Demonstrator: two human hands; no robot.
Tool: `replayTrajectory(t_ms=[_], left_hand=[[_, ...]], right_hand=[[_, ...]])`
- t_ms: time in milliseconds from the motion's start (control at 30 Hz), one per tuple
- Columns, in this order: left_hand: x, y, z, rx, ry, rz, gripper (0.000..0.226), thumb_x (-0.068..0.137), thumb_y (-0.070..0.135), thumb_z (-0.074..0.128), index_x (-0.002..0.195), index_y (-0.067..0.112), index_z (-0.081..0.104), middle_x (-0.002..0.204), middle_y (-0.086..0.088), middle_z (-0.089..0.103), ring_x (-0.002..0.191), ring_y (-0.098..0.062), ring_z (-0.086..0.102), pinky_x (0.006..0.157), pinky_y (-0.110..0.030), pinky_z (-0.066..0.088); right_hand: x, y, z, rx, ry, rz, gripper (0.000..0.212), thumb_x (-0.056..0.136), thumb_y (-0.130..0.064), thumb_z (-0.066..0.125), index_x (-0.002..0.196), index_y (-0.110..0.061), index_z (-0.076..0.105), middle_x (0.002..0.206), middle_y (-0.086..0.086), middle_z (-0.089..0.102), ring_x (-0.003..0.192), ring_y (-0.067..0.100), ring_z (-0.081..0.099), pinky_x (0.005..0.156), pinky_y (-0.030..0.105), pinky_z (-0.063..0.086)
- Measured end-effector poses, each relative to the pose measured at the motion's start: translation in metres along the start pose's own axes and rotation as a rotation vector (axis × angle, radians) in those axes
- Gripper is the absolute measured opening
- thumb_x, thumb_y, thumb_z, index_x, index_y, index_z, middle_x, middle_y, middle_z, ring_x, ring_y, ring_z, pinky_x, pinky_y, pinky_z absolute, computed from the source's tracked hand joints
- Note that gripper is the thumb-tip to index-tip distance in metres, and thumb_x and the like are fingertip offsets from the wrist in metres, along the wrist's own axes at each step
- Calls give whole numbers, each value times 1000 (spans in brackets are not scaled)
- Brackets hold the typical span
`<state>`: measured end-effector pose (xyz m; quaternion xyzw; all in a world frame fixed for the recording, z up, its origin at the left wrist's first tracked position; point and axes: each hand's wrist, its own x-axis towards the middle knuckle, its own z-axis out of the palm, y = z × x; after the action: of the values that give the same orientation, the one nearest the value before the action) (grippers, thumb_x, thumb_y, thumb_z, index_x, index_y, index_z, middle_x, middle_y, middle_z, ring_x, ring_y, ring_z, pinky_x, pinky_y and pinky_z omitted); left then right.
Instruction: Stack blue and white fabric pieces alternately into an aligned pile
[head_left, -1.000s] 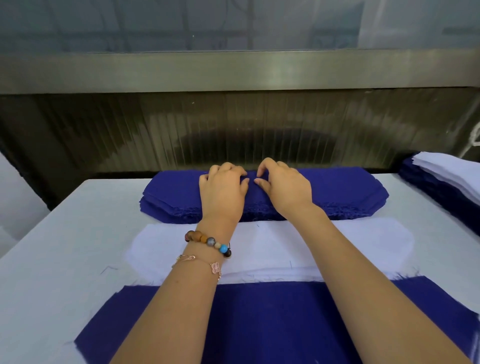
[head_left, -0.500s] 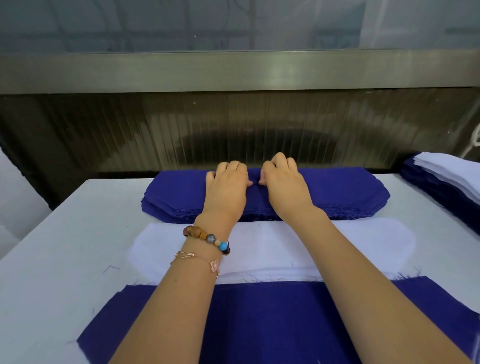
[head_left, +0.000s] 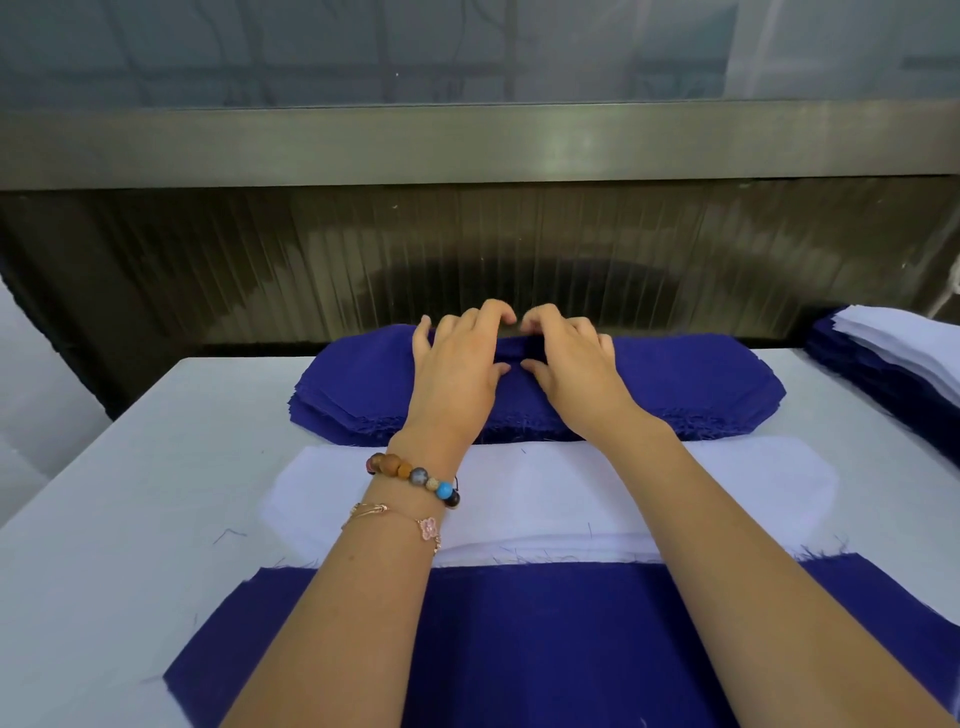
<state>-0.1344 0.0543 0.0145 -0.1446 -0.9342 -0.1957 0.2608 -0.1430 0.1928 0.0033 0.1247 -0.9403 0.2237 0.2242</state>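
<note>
A blue piece (head_left: 545, 649) lies flat at the near edge of the table (head_left: 114, 519), its far edge frayed. Both forearms cross over it. Just beyond it, and touching or slightly overlapped by it, lies a white piece (head_left: 545, 499), flat, with cut corners at its left and right ends. Whether this is one layer or several cannot be told.

The left wrist, above the white piece, wears a bead bracelet (head_left: 413, 478) and a thin chain (head_left: 395, 519) with a pink charm.

Farther on sits the blue stack (head_left: 701, 379), many layers thick, with ragged near edges, close to the far edge of the table. Both hands rest on its middle, side by side. The left hand (head_left: 457, 374) and the right hand (head_left: 571, 369) have their fingers curled over the far edge of the stack and their thumbs lying on top, pointing at each other and nearly touching. Between the hands a small ridge of blue cloth stands up, gripped by the curled fingers. How many layers they hold cannot be told.

At the far right, well apart from the hands, a side pile (head_left: 893, 353) shows white layers over blue ones.

Behind the table rises a dark ribbed panel (head_left: 467, 260) under a metal ledge (head_left: 467, 145).
</note>
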Motion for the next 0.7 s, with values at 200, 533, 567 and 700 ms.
replayTrajectory(t_ms=[200, 533, 567, 700], left_hand=[[2, -10, -12, 200, -56, -75, 18, 95, 34, 56, 112, 29, 60, 117, 4, 56, 120, -20, 46, 115, -54, 13], [-1, -78, -52, 117, -52, -468, 14, 87, 40, 67, 91, 26, 65, 103, -3, 64, 108, -30, 53, 103, -58, 27], [-2, -85, -55, 89, -47, -504, 15, 87, 41, 68, 87, 27, 64, 101, -4, 64, 105, -31, 53, 100, -56, 29], [-6, -101, -61, -17, -63, -595, 20, 87, 42, 68, 86, 23, 62, 102, -9, 62, 104, -34, 53, 93, -53, 33]], right_hand=[[-1, 1, -6, -184, -23, -45, 26, 99, -28, 48, 124, -29, 55, 126, -4, 51, 121, 18, 36, 100, 35, 24], [1, 53, -65, -340, -186, 220, 27, 95, -33, 57, 121, -26, 56, 123, 1, 54, 122, 26, 40, 102, 46, 26], [0, 62, -73, -373, -200, 248, 26, 94, -33, 57, 120, -26, 57, 123, 1, 54, 123, 27, 39, 102, 47, 26], [-7, 97, -95, -467, -225, 397, 29, 95, -37, 56, 120, -23, 57, 127, 5, 52, 124, 32, 38, 101, 50, 28]])
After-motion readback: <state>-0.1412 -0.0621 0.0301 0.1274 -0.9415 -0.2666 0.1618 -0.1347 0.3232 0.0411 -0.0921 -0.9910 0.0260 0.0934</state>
